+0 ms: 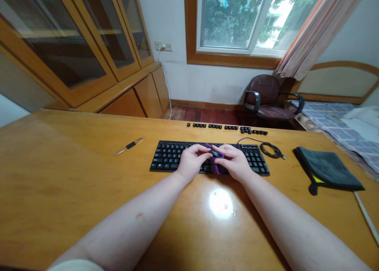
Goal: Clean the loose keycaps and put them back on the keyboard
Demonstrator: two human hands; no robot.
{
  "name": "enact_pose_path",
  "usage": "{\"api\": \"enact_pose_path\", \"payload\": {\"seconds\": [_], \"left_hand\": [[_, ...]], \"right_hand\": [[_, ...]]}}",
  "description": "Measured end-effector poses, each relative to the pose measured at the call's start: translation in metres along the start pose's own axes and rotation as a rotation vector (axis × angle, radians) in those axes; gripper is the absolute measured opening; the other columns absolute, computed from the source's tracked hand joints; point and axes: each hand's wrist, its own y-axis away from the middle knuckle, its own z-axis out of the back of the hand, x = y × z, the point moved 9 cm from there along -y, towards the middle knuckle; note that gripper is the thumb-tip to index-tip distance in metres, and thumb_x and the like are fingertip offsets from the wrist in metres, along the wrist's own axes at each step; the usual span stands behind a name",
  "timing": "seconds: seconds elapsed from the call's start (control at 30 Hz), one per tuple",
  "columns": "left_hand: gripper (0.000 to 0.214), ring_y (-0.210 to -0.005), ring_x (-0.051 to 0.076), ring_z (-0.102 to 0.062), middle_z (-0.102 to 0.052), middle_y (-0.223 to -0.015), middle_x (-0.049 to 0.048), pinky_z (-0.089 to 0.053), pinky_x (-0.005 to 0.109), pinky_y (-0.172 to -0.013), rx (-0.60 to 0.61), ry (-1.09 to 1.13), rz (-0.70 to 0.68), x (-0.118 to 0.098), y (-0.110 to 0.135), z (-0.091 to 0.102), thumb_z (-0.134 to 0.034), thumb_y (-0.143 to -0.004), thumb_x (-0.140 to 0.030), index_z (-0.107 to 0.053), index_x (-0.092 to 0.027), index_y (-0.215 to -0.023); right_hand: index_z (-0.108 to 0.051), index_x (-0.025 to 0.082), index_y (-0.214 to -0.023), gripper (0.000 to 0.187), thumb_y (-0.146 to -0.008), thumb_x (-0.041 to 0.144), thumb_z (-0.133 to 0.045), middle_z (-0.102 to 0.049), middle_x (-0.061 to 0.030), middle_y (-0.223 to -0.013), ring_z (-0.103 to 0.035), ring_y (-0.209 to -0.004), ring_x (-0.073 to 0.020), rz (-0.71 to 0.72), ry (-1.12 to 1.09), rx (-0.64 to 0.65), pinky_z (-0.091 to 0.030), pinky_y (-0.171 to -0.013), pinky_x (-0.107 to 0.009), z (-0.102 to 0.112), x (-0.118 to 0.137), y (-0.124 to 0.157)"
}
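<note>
Over the middle of a black keyboard (pixel 166 156), my left hand (pixel 193 160) pinches a black keycap (pixel 215 153) with small white lettering. A purple cloth (pixel 218 168) is bunched around and below the keycap. Its folds are held in the closed fingers of my right hand (pixel 233 160), which meets the keycap from the other side. The keyboard's top row shows no keycaps where visible, and the hands hide part of its centre. Beyond it, several loose keycaps (pixel 215 126) lie in a line along the far desk edge.
A clear stick tool with a black grip (pixel 130 145) lies on the wooden desk (pixel 74 176) at left. The coiled cable (pixel 271 150) sits behind the keyboard's right end. At right are a folded grey cloth (pixel 331 166) and a white stick (pixel 365 215). An armchair (pixel 266 93) stands beyond.
</note>
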Motion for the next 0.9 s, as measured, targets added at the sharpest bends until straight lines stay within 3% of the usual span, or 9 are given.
{"api": "enact_pose_path", "payload": {"seconds": [0.23,0.3,0.5,0.77,0.9], "left_hand": [[0.014,-0.074,0.015,-0.064,-0.07,-0.076,0.0031,-0.051,0.031,-0.078,-0.024,-0.022,-0.005,0.003,-0.001,0.003,-0.073,-0.06,-0.021,-0.068,-0.015,-0.072],[0.014,-0.075,0.015,-0.064,-0.07,-0.077,0.0032,-0.051,0.031,-0.078,-0.02,-0.015,-0.006,0.002,-0.001,0.003,-0.073,-0.06,-0.02,-0.068,-0.015,-0.072],[0.014,-0.072,0.014,-0.063,-0.069,-0.073,0.0018,-0.052,0.029,-0.074,0.033,0.004,0.034,0.003,0.0,-0.003,-0.073,-0.058,-0.018,-0.067,-0.015,-0.071],[0.016,-0.069,0.013,-0.062,-0.067,-0.07,0.0006,-0.05,0.028,-0.073,0.008,0.034,0.065,0.006,0.001,-0.002,-0.074,-0.056,-0.017,-0.065,-0.015,-0.069],[0.016,-0.07,0.013,-0.062,-0.067,-0.071,0.0003,-0.05,0.029,-0.075,-0.003,0.071,0.079,0.006,0.002,-0.002,-0.073,-0.057,-0.019,-0.064,-0.015,-0.069]], "right_hand": [[-0.075,0.026,-0.078,0.016,-0.064,0.033,-0.076,-0.061,-0.0008,-0.063,-0.055,-0.061,-0.0142,-0.05,-0.033,-0.206,-0.047,-0.06,-0.029,0.013,-0.004,0.004],[-0.075,0.027,-0.082,0.018,-0.065,0.034,-0.075,-0.063,-0.0011,-0.067,-0.056,-0.064,-0.0145,-0.054,-0.042,-0.189,-0.047,-0.063,-0.029,0.011,-0.003,0.003],[-0.064,0.032,-0.109,0.05,-0.061,0.045,-0.075,-0.063,-0.0011,-0.083,-0.057,-0.08,-0.0167,-0.029,-0.07,-0.017,-0.047,-0.078,-0.033,-0.003,0.001,0.0],[-0.073,0.029,-0.09,0.023,-0.073,0.043,-0.067,-0.064,-0.0023,-0.074,-0.058,-0.073,-0.0161,-0.021,-0.119,-0.092,-0.048,-0.071,-0.031,0.005,-0.005,0.001],[-0.073,0.029,-0.093,0.025,-0.073,0.042,-0.067,-0.065,-0.0033,-0.079,-0.059,-0.078,-0.0177,-0.046,-0.116,-0.059,-0.048,-0.077,-0.034,0.002,-0.006,0.0]]}}
